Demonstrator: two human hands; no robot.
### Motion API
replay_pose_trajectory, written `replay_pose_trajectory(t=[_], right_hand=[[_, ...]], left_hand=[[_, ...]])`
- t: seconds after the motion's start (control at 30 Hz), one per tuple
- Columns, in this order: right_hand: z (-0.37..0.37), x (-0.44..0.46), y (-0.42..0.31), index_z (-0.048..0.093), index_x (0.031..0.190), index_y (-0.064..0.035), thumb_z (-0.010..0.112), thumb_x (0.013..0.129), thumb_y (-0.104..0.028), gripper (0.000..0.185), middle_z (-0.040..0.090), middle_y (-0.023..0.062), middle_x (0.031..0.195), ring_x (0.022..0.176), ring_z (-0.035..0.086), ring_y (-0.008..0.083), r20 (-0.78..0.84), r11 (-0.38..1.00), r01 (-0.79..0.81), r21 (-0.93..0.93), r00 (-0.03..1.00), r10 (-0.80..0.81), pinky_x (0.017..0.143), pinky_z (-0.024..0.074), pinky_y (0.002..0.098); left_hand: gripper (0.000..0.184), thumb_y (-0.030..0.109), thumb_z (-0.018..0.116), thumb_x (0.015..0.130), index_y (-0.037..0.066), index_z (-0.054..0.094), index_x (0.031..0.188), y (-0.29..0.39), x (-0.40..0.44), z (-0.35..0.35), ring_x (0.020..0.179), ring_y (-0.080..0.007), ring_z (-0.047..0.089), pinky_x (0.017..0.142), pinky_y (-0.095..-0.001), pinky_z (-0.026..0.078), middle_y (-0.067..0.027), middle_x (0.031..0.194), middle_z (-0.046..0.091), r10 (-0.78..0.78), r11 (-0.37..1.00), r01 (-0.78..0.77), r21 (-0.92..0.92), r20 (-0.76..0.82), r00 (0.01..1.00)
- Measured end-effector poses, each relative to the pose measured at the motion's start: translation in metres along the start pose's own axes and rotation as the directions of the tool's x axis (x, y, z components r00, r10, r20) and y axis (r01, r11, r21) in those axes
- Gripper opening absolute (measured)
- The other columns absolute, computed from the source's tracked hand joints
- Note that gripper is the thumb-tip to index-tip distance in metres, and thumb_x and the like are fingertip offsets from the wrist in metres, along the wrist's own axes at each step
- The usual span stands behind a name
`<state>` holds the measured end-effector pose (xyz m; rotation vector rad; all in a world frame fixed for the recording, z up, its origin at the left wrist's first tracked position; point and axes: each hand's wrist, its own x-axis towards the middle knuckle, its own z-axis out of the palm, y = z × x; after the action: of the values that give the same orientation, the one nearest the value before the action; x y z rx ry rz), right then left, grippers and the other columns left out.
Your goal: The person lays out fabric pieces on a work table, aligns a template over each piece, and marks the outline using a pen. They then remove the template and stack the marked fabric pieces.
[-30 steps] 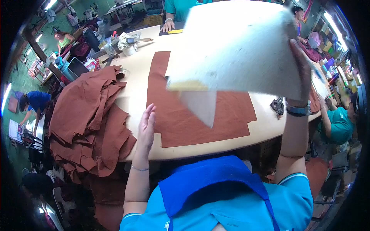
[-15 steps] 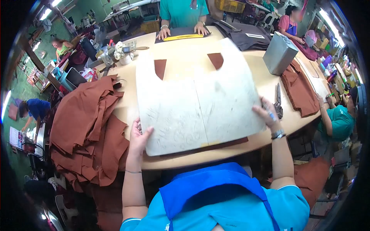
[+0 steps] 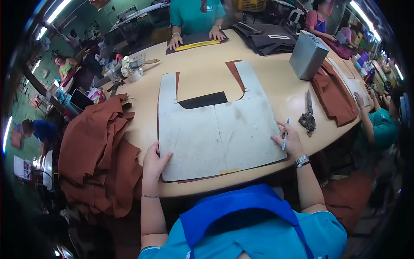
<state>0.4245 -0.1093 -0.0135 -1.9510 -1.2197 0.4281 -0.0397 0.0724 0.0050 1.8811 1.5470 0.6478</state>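
A pale U-shaped cardboard pattern (image 3: 194,142) with scribbled marks lies flat on the table in front of me. Reddish-brown fabric (image 3: 233,69) shows beneath it along the upper arms and edges. At its lower left edge is my left hand (image 3: 156,162), thumb on top and fingers curled at the side. My right hand (image 3: 290,140) grips the right edge the same way, with a blue-and-white pen (image 3: 285,136) held between its fingers. A black piece (image 3: 202,100) shows inside the pattern's cut-out. Dark scissors (image 3: 308,114) lie to the right of my right hand.
Stacked reddish-brown fabric (image 3: 95,138) hangs over the table's left edge; more (image 3: 334,93) lies at right beside a metal can (image 3: 308,56). A brush (image 3: 144,63) and pot stand at the back left. Opposite, a co-worker's hands (image 3: 174,42) rest on dark material with a yellow strip.
The pattern, tilted and raised before, now lies lower and flatter over the brown fabric. Both my hands moved with it, still at its edges. The black piece has come into view in the cut-out.
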Motion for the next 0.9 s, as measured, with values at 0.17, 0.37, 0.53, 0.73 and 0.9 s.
replay_pose_trajectory(t=[0.17,0.37,0.53,0.73,0.9], right_hand=[[0.001,0.0,-0.007,0.061,0.124,-0.003,0.085,0.071,-0.023,0.061,0.051,-0.001,0.072,0.066,0.052,0.0108,-0.024,1.0,-0.012,0.016,1.0,0.012,0.064,0.0461,0.0256],[0.002,0.007,-0.004,0.063,0.121,-0.0039,0.085,0.072,-0.029,0.06,0.056,0.0019,0.074,0.067,0.056,0.0131,0.001,0.996,-0.044,-0.075,0.999,0.044,0.065,0.0485,0.0286],[0.001,0.009,-0.011,0.063,0.119,-0.0049,0.082,0.074,-0.03,0.055,0.058,0.005,0.073,0.067,0.058,0.0168,0.026,0.97,0.083,-0.229,0.997,-0.079,0.066,0.0496,0.0304],[-0.003,0.005,-0.013,0.063,0.111,-0.0017,0.075,0.084,-0.024,0.038,0.061,0.0053,0.076,0.066,0.059,0.0147,0.022,0.992,0.001,-0.126,1.0,0.002,0.062,0.05,0.03],[-0.004,0.001,0.022,0.061,0.112,-0.0044,0.064,0.095,-0.017,0.021,0.061,-0.0008,0.083,0.069,0.056,0.0043,-0.034,0.835,-0.192,0.516,0.969,0.243,0.054,0.0481,0.0198]], left_hand=[[0.069,0.023,0.081,0.072,-0.005,0.054,0.129,-0.024,-0.001,0.013,0.084,-0.0212,0.058,0.076,-0.0322,0.05,-0.012,0.095,0.058,0.032,0.999,-0.034,-0.037,-0.05,0.998],[0.07,0.027,0.08,0.072,-0.004,0.054,0.129,-0.005,-0.006,0.005,0.088,-0.0253,0.06,0.08,-0.0354,0.05,-0.0141,0.098,0.058,-0.003,0.994,0.009,0.106,-0.058,0.998],[0.069,0.032,0.08,0.072,-0.001,0.057,0.128,-0.004,-0.003,0.002,0.089,-0.0267,0.061,0.08,-0.0372,0.05,-0.0132,0.097,0.06,0.014,0.984,-0.011,0.176,-0.013,1.0],[0.063,0.037,0.078,0.074,0.004,0.061,0.125,0.021,-0.003,-0.011,0.085,-0.023,0.062,0.079,-0.0372,0.051,-0.0058,0.091,0.063,-0.045,0.898,0.021,0.44,0.044,0.998],[0.056,0.02,0.076,0.079,0.002,0.059,0.129,-0.029,0.013,-0.008,0.074,-0.0129,0.06,0.068,-0.0276,0.05,-0.0029,0.081,0.06,-0.038,0.995,0.027,0.093,0.123,0.992]])
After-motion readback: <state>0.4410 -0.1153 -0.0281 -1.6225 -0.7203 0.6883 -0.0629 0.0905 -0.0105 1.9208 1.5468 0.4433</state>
